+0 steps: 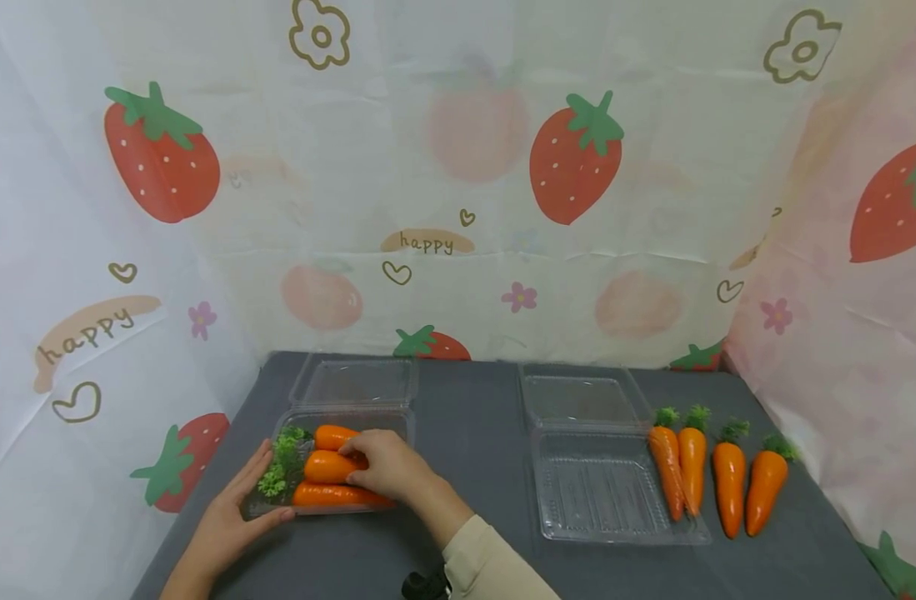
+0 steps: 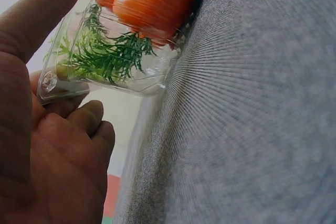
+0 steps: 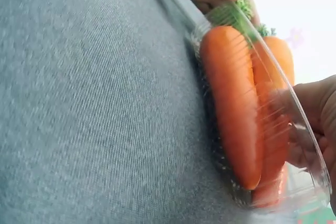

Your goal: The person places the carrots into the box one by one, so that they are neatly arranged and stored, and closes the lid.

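Note:
A clear plastic clamshell container (image 1: pixel 407 417) sits at left with its lid (image 1: pixel 360 383) folded back. Three orange carrots lie side by side in it: a far one (image 1: pixel 330 436), a middle one (image 1: pixel 324 467) and a near one (image 1: pixel 337 497). Their leafy green tops (image 1: pixel 279 471) point left. My left hand (image 1: pixel 228 525) holds the container's near left corner, thumb along the front, fingers along the left side. My right hand (image 1: pixel 397 473) reaches over the right side and grips the middle carrot near its tip, which the fingers hide. In the right wrist view the near carrot (image 3: pixel 231 103) shows through the plastic wall.
A second clear container (image 1: pixel 600 483), lid (image 1: pixel 578 398) folded back, stands at right on the grey cloth (image 1: pixel 473 467). Several carrots (image 1: pixel 729 483) lie along its right side, the leftmost overlapping its rim. Strawberry-print curtains (image 1: pixel 495 250) enclose the table's back and sides.

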A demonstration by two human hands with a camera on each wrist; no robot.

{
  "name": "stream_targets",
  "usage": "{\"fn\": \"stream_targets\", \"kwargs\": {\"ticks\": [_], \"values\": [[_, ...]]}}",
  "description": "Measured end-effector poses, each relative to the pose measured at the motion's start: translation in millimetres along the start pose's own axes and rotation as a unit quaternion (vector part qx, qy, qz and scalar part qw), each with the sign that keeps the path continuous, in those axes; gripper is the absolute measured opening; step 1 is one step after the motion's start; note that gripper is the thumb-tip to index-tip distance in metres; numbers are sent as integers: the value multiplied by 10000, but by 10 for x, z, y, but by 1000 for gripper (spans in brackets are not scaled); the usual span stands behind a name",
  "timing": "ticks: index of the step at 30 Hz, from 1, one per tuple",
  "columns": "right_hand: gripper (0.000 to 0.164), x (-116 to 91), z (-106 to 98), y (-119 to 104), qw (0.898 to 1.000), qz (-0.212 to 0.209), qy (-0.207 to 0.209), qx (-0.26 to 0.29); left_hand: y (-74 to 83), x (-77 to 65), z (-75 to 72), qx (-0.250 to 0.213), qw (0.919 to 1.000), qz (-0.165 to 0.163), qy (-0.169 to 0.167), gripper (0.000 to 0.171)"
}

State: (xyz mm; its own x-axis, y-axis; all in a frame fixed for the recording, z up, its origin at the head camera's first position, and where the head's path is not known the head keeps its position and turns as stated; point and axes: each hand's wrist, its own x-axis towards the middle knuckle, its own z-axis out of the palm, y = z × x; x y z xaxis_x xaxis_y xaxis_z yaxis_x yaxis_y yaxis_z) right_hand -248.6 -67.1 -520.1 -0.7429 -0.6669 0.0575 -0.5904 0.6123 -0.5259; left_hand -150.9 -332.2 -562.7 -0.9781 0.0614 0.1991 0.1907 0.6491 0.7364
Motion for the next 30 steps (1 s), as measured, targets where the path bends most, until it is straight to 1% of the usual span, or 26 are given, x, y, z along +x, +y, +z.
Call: {"fn": "stream_targets", "kwargs": {"ticks": [4,8,14,18,23,26,30], "values": [[35,-15,-7,17,10000,-55,1,-45,3,-4,0,4,10000,0,-8,97],[36,-42,-18,32,9999,-112,103,1,1,-6,-1,42,10000,0,-11,97],[36,-105,-56,85,9993,-14,336,191,-11,-3,-2,77,10000,22,17,97],[35,-144,-66,113,9982,-30,568,211,3,-19,-15,7,10000,59,20,96],[35,-191,-99,129,9959,-178,859,203,27,-25,-31,-82,9999,103,37,95],[36,-216,-124,142,9947,-215,962,289,20,-19,-35,-114,9999,109,42,94],[37,-237,-133,168,9936,-160,1042,412,-14,7,-32,-397,9989,254,53,94]]}}
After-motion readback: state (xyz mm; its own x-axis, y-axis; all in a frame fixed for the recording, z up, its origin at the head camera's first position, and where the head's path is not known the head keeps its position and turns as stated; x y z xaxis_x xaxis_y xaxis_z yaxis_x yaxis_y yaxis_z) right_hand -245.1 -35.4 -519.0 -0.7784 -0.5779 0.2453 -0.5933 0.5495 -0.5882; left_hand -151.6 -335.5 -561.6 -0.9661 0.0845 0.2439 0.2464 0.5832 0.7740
